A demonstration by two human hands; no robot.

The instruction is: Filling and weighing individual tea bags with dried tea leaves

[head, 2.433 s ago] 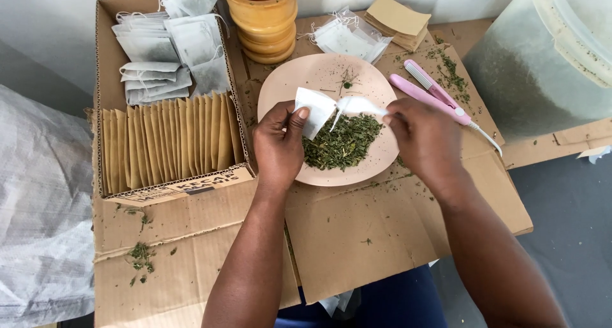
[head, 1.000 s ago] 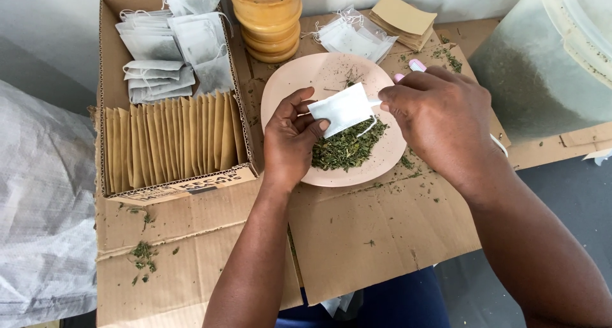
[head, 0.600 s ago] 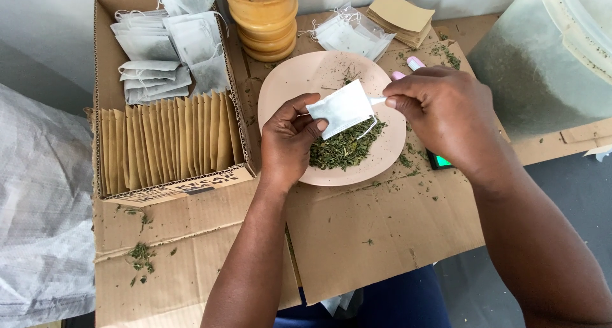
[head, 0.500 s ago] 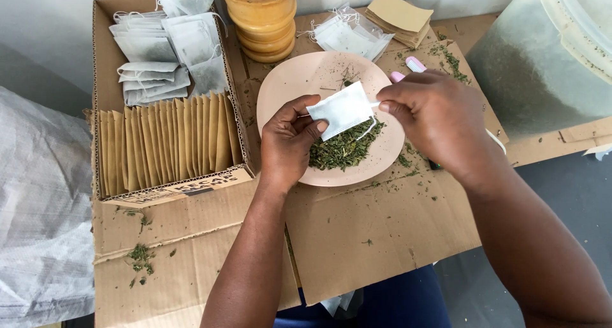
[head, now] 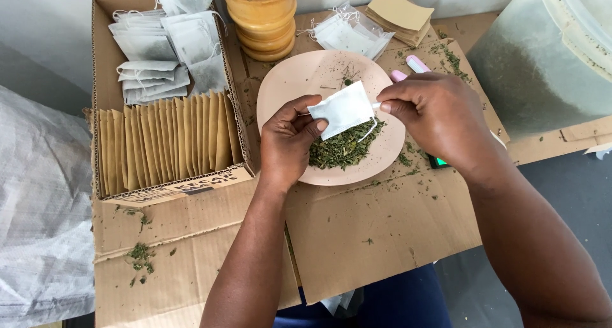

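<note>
I hold a small white tea bag (head: 344, 109) above a pale pink plate (head: 299, 79). My left hand (head: 288, 140) pinches the bag's lower left corner. My right hand (head: 433, 114) grips its right edge between thumb and forefinger. A heap of dried green herb (head: 344, 148) lies on the plate just under the bag. A pink-handled tool (head: 414, 65) pokes out from behind my right hand.
An open cardboard box (head: 191, 188) at left holds a row of tan paper envelopes (head: 167, 143) and filled white tea bags (head: 166, 44). A wooden mortar (head: 261, 15), empty bags (head: 347, 31) and tan sachets (head: 398, 9) stand behind. A big translucent tub (head: 548, 54) is at right.
Earlier the bag hung open over the herb between both hands. Both hands have since drawn it flat and lifted it slightly; it has barely moved in the last half second.
</note>
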